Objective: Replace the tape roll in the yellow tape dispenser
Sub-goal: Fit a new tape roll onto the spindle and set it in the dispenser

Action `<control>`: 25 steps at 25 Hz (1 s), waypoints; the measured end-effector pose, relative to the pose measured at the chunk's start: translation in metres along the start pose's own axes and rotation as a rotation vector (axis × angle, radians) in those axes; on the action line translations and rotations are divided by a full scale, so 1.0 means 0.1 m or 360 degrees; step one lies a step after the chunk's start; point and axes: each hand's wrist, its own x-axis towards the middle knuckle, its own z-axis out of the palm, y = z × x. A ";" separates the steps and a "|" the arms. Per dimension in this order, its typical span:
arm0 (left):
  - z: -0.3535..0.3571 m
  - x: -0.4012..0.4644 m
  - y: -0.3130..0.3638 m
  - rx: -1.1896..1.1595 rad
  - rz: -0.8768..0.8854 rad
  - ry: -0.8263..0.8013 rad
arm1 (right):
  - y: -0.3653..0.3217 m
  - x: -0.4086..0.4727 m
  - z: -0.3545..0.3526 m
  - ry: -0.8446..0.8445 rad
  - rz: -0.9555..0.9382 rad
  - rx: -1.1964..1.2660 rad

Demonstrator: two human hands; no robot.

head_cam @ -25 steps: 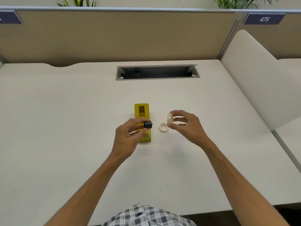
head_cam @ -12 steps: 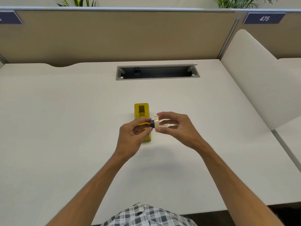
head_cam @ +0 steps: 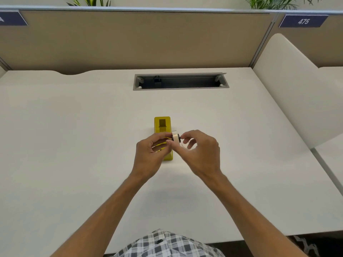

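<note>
The yellow tape dispenser (head_cam: pixel 162 125) lies on the white desk (head_cam: pixel 74 145), its near end hidden by my left hand. My two hands meet just above its right side. My left hand (head_cam: pixel 150 154) pinches the black spindle (head_cam: pixel 178 138) from the left. A cream tape roll (head_cam: pixel 174 137) sits around that spindle, gripped from the right by the thumb and forefinger of my right hand (head_cam: pixel 201 153). A small empty tape ring (head_cam: pixel 186 145) lies on the desk, mostly hidden behind my right fingers.
A grey open cable slot (head_cam: pixel 181 81) is set into the desk behind the dispenser. A tan partition wall (head_cam: pixel 130 39) closes the back. A white side divider (head_cam: pixel 289 89) stands at the right. The desk's front edge is near my checked shirt.
My hands, apart a second ago, have come together. The tape roll in my right hand has slid over the black spindle held in my left hand.
</note>
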 end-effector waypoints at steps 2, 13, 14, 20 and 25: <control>0.01 -0.01 0.00 0.0064 0.0064 0.0008 | -0.08 -0.02 0.05 0.0068 -0.0005 -0.0237; 0.00 0.08 -0.05 0.0303 0.0115 -0.0102 | -0.09 0.05 0.20 -0.0037 0.0197 -0.0251; -0.01 0.10 -0.08 0.0291 0.0104 -0.0087 | -0.08 0.07 0.22 -0.0067 0.0211 -0.0237; -0.09 0.29 -0.25 0.0453 0.0114 -0.0100 | -0.06 0.22 0.43 -0.0129 0.0355 -0.0255; -0.15 0.43 -0.34 0.0601 0.0118 -0.0089 | -0.05 0.31 0.58 -0.0196 0.0388 -0.0211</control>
